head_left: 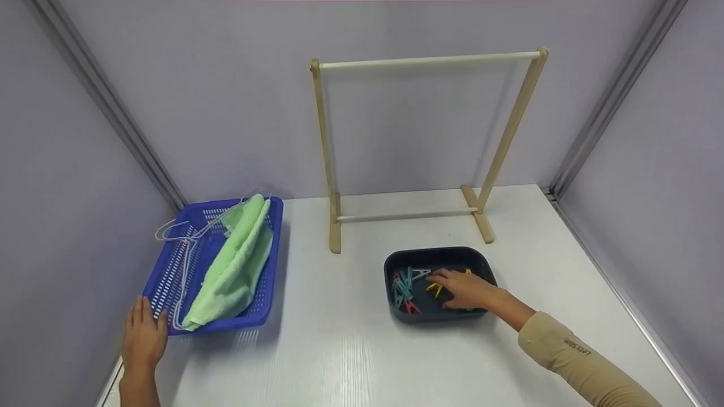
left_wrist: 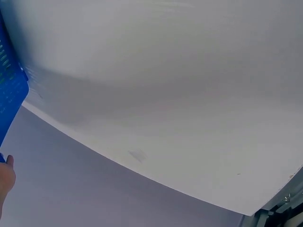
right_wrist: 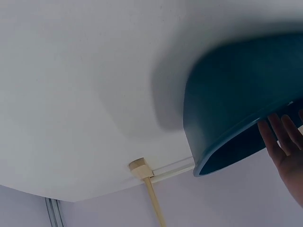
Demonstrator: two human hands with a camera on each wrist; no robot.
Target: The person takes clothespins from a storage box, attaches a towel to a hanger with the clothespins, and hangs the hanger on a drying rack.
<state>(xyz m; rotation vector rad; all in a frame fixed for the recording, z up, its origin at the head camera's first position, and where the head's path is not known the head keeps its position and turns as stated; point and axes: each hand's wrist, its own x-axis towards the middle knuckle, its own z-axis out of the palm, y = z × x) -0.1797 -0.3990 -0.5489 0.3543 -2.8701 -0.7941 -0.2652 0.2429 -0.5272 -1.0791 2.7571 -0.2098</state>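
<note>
The unclenched left hand (head_left: 144,336) touches the basket (head_left: 240,324) holding the towel (head_left: 240,265); the right hand (head_left: 466,289), fingers spread, is over clips (head_left: 403,287). The rack (head_left: 513,121) beyond both is bare: work seems barely begun.

This looks like a little booth, with 3 plain walls (head_left: 226,113), 2 metal corner posts (head_left: 615,96) and 1 white table (head_left: 317,282).

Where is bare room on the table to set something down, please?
Bare table lies between the blue basket and the dark tub, and in front of the tub. The rack is open between its bars. Crowded: the basket, holding a towel and hangers; the tub, where the right hand reaches among clothespins.
</note>
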